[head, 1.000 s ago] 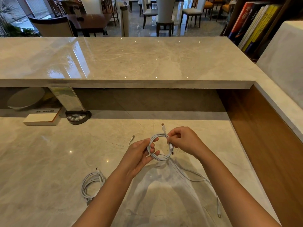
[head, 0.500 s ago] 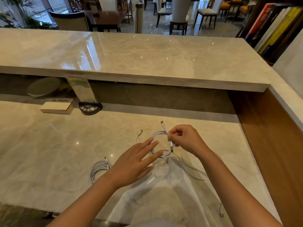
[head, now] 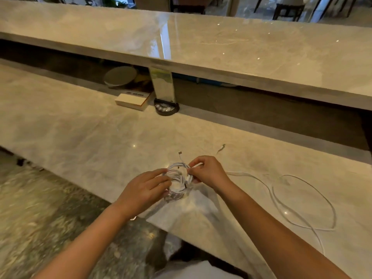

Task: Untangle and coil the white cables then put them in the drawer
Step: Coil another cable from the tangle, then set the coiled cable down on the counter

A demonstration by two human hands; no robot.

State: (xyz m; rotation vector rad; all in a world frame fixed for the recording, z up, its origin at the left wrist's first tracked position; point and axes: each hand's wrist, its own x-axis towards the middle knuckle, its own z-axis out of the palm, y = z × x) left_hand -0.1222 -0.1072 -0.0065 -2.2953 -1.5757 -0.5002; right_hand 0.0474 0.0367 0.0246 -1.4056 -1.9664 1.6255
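Since thin charger-type cable is light, soft and springy, the coil [head: 177, 179] will likely try to unwind the moment grip loosens, so best hold is across the whole bundle of loops, pinching all strands together, w/ the other hand steadying the opposite side. Plug ends are the only stiff bits; no need to pull on them.

Left hand [head: 146, 191] has fingers curled round the coil's left side, partly closed on the strands. Right hand [head: 208, 172] pinches the right side of the coil btwn thumb and fingertips, closed tight on it. Coil sits at or just above the desk [head: 80, 141], near its front edge; can't tell if it's touching.

Looks: white, several small round loops, one connector [head: 180, 153] poking up from the top. A second white cable [head: 302, 200] lies loose in big open loops on the desk to the right, not yet coiled. No drawer in view.
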